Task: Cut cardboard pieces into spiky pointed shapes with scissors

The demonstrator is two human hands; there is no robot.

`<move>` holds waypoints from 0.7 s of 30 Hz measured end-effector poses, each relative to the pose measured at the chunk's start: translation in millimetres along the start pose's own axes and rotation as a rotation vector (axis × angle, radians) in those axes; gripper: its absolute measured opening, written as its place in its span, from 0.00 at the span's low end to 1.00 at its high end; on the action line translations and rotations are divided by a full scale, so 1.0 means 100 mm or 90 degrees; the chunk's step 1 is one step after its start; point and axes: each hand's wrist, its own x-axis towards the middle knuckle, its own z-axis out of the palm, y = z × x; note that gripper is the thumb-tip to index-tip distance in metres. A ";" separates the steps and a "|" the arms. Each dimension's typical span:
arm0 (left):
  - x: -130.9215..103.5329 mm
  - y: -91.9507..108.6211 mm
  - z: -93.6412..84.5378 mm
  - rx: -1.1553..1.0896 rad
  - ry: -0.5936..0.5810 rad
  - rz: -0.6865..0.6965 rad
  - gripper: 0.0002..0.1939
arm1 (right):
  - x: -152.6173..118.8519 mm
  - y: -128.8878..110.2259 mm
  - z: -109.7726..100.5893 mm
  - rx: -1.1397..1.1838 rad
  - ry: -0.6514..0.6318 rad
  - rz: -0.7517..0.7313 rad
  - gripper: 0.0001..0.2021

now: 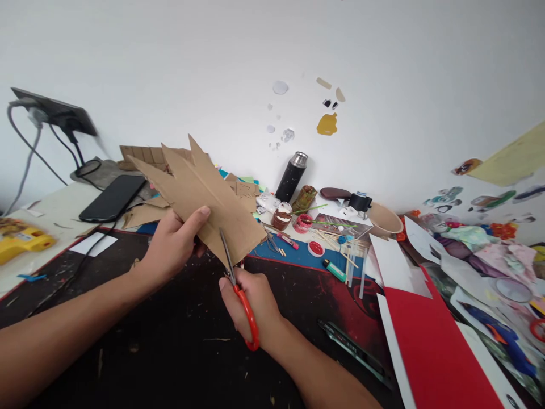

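Observation:
A brown piece of cardboard (213, 199) with several pointed tips along its upper left end is held tilted above the dark desk mat (170, 341). My left hand (179, 238) grips its lower left edge, thumb on the front face and fingers hidden behind. In my right hand (258, 301) is a pair of red-handled scissors (249, 321), their blades pointing up. One blade lies across the front of the cardboard near its lower edge; the other blade is mostly hidden. My right fingers wrap around the handles.
Behind stand a black flask (292, 177), paint jars (283, 217) and a beige bowl (385, 220). A cutter knife (353, 349) lies on the right of the mat, beside red paper (447, 346). To the left are a phone (113, 197) and a yellow object (25, 240).

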 end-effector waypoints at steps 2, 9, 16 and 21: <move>0.00 0.01 0.00 -0.003 0.007 -0.003 0.18 | 0.00 -0.01 0.01 -0.001 0.009 -0.014 0.20; 0.02 -0.01 -0.03 -0.017 0.006 0.006 0.16 | -0.01 0.03 -0.03 0.051 -0.055 0.021 0.14; 0.03 0.06 -0.02 -0.041 0.013 0.037 0.15 | 0.00 0.02 -0.06 0.117 -0.109 0.013 0.13; 0.04 0.09 0.02 -0.091 0.032 0.021 0.16 | 0.01 0.04 -0.03 0.163 -0.121 0.017 0.15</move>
